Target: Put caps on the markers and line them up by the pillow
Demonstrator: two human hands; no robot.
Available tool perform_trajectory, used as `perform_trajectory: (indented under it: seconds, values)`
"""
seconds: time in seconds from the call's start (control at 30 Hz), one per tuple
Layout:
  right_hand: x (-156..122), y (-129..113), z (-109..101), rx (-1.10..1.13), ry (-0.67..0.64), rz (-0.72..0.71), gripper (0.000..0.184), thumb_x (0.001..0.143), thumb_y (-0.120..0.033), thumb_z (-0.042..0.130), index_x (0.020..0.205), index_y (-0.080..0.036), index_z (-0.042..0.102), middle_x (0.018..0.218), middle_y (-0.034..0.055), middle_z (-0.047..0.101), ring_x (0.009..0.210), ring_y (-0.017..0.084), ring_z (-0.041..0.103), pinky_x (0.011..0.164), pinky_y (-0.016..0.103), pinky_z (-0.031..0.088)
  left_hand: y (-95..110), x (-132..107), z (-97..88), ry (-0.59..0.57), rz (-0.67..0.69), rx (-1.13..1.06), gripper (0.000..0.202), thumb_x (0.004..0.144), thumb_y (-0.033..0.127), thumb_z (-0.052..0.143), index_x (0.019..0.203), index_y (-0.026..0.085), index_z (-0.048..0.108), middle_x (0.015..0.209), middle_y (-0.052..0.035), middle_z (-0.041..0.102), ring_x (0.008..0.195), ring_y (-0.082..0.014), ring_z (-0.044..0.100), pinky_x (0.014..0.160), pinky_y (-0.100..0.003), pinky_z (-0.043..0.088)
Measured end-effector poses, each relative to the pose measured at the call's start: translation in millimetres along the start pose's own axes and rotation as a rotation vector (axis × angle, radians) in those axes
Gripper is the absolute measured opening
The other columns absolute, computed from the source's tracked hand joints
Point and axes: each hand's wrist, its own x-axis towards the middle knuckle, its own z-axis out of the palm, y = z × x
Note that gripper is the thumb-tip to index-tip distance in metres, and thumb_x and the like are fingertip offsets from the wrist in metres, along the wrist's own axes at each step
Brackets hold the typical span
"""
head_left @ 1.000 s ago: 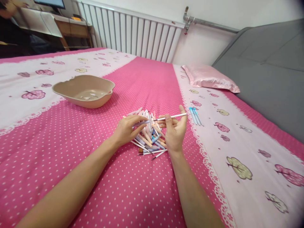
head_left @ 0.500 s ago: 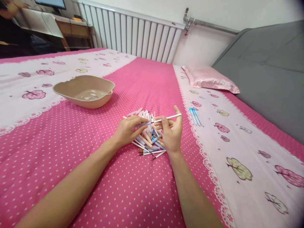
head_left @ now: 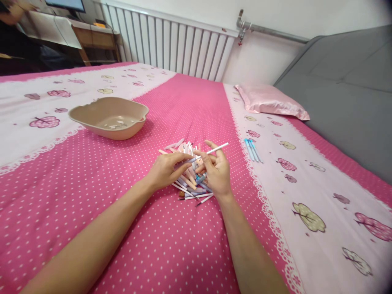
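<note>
So, left hand (head_left: 167, 170) and right hand (head_left: 217, 173) both pinch 1 white pen (head_left: 219, 148), just above the pile of pens (head_left: 190, 183) on the bed (head_left: 171, 245).

A pink dotted bed (head_left: 183, 106) fills the room. A white radiator (head_left: 171, 45) lines the far wall (head_left: 290, 14). A grey headboard (head_left: 346, 90) stands right, a wooden desk (head_left: 94, 41) far left.

Pink white-dotted bedspread (head_left: 168, 245) — tan bowl (head_left: 92, 122), white pen (head_left: 219, 148), blue pens (head_left: 251, 149).
</note>
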Motion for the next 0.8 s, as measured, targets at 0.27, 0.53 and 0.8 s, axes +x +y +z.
perform_trajectory:
  seconds: [0.27,0.53,0.8]
  values:
    - [-1,5,3,-0.013,-0.123,0.044,0.054,0.085,-0.042,0.054,0.133,-0.023,0.039,0.104,0.0069,0.068,0.045,0.006,0.058,0.044,0.017,0.048,1,0,0.0,-0.002,-0.016,-0.034,0.02,0.088,0.024,0.05,0.101,0.015,0.062,0.079,-0.0026,0.068,0.061,-0.0102,0.057,0.06,-0.021,0.042]
    - [-2,4,1,-0.11,0.056,-0.078,0.06,0.087,-0.041,0.051,0.14,-0.029,0.026,0.125,0.0117,0.057,0.063,0.01,0.065,0.062,0.025,0.054,-3,1,1.5,0.062,-0.121,-0.089,0.02,0.087,0.027,0.05,0.098,0.015,0.062,0.075,-0.0031,0.067,0.06,-0.0108,0.057,0.058,-0.022,0.043]
    - [-6,-3,0,-0.435,-0.06,-0.146,0.042,0.093,-0.037,0.036,0.131,-0.026,0.049,0.113,0.0064,0.066,0.072,0.013,0.066,0.071,0.029,0.053,-5,1,2.2,0.07,-0.107,-0.076,0.021,0.088,0.027,0.05,0.099,0.015,0.063,0.083,-0.0052,0.069,0.063,-0.0115,0.058,0.059,-0.023,0.044]
